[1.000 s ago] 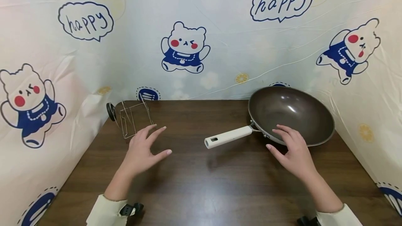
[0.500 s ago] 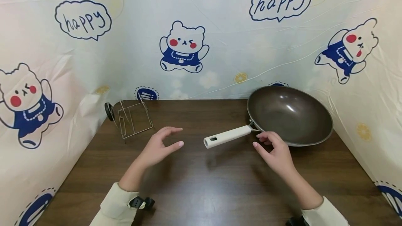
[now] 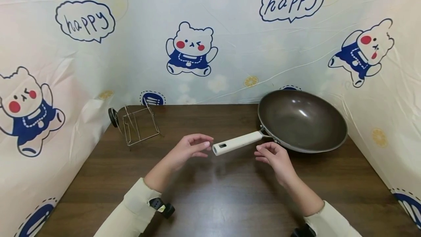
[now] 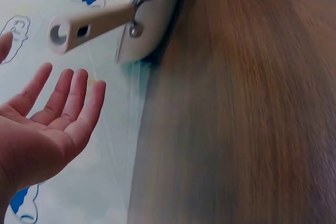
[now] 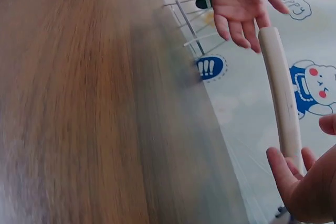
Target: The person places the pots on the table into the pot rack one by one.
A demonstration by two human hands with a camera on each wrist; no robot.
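A deep brown wok (image 3: 306,123) with a cream handle (image 3: 238,143) sits at the back right of the table, its handle pointing left and raised off the wood. Just beyond the handle's free end is my left hand (image 3: 189,151), fingers loosely bent and thumb apart, holding nothing. In the left wrist view, that hand (image 4: 58,119) is palm up below the handle's end. My right hand (image 3: 276,158) is beside the handle near the pan joint, fingers relaxed. Seen from the right wrist, its fingers (image 5: 283,179) are spread close to the handle (image 5: 281,87), not wrapped round it.
A thin wire rack (image 3: 141,125) with a round black part (image 3: 113,117) stands at the table's back left corner. The dark wooden table (image 3: 210,200) is bordered at the back and sides by a printed cloth (image 3: 230,46) with bears.
My left hand has moved right, from in front of the wire rack to the handle's end. My right hand has moved left, from the wok's rim to beside the handle.
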